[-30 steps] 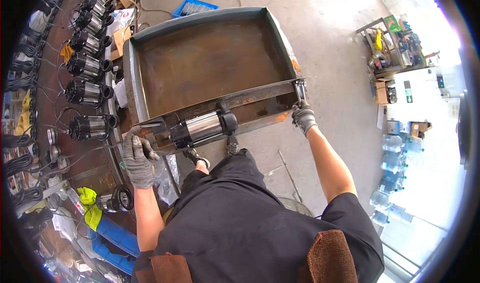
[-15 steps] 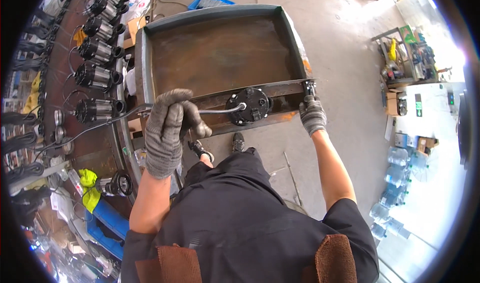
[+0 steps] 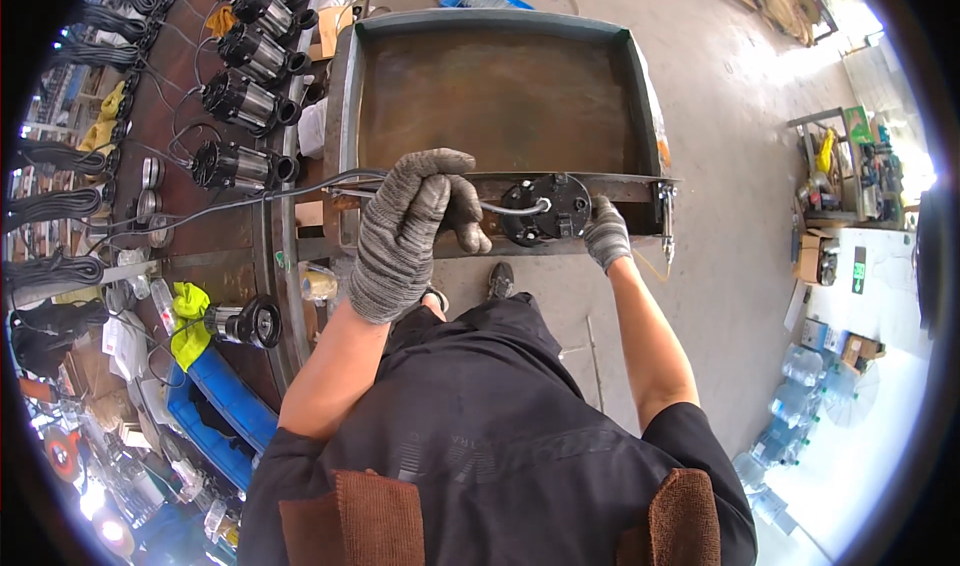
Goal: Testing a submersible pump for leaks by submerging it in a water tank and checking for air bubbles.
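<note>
My left hand point(image 3: 405, 231), in a grey knit glove, is closed round a grey cable point(image 3: 508, 209). The cable runs into the round black end cap of a pump point(image 3: 545, 212), whose body below is hidden. The pump sits at the near ledge of a grey metal tank point(image 3: 350, 116) with brown water in it. At the pump's right edge is my gloved right hand point(image 3: 607, 236), its fingers curled against the pump and partly hidden. A black tool with a slim metal nozzle point(image 3: 667, 221) hangs at the ledge's right end, apart from my right hand.
Several steel-and-black pumps point(image 3: 245, 103) stand in a row on the bench at left. Nearer me lie another pump point(image 3: 245, 321), a yellow-green cloth point(image 3: 190, 326) and a blue crate point(image 3: 215, 416). A metal rack point(image 3: 830, 166) and water bottles point(image 3: 800, 366) are at right.
My right hand has left the nozzle tool at the ledge's right end and moved left to the pump. My left hand still holds the cable. The whole view has shifted.
</note>
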{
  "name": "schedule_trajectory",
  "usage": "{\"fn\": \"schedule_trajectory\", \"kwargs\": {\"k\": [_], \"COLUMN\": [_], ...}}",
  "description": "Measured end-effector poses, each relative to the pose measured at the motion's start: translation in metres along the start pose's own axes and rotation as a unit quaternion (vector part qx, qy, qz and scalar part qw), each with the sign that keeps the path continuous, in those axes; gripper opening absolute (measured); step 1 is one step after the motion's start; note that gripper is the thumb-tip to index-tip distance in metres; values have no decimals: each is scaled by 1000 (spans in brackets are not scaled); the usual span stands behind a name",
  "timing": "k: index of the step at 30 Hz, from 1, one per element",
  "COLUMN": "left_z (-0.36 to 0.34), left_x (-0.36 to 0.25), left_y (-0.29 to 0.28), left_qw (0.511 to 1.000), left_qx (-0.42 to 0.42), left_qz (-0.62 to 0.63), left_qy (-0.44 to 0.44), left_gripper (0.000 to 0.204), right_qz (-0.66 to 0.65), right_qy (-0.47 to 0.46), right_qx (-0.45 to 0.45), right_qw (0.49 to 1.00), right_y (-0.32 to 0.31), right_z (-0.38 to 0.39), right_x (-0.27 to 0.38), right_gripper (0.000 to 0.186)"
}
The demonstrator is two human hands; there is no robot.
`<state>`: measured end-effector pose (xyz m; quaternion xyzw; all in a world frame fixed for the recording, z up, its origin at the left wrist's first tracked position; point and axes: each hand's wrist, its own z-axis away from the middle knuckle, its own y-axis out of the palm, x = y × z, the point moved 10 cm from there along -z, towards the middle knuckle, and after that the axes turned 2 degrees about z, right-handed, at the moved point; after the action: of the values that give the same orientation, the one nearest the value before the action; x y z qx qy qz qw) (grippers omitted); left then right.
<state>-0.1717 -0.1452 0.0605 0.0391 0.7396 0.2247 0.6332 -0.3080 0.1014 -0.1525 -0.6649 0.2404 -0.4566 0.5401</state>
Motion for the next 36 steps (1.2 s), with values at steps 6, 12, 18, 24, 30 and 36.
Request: {"fn": "schedule_trajectory", "kwargs": {"k": [6, 12, 18, 24, 30, 36], "left_z": [0, 6, 41, 129, 213, 251], "left_x": [13, 21, -13, -96, -230, -194], "left_y": [-8, -24, -156, -289, -419, -559], "left_qw": [997, 999, 982, 935, 853, 813], "left_qx": [21, 15, -176, -340, -425, -527], "left_qz": [76, -32, 9, -21, -146, -220], "left_qy": [-14, 37, 63, 94, 264, 116], "left_gripper": [23, 22, 21, 23, 24, 22], "right_qz": [-22, 206, -277, -398, -320, -354], "right_qy": [-23, -142, 146, 5, -36, -49], "right_qx": [37, 105, 267, 371, 411, 533], "right_qw": [999, 962, 911, 839, 853, 767], "right_y": [36, 85, 49, 21, 92, 192], "right_z": [-1, -11, -27, -28, -26, 3], "right_x": [-12, -36, 0, 245, 455, 602], "right_gripper": [29, 46, 43, 37, 21, 23]}}
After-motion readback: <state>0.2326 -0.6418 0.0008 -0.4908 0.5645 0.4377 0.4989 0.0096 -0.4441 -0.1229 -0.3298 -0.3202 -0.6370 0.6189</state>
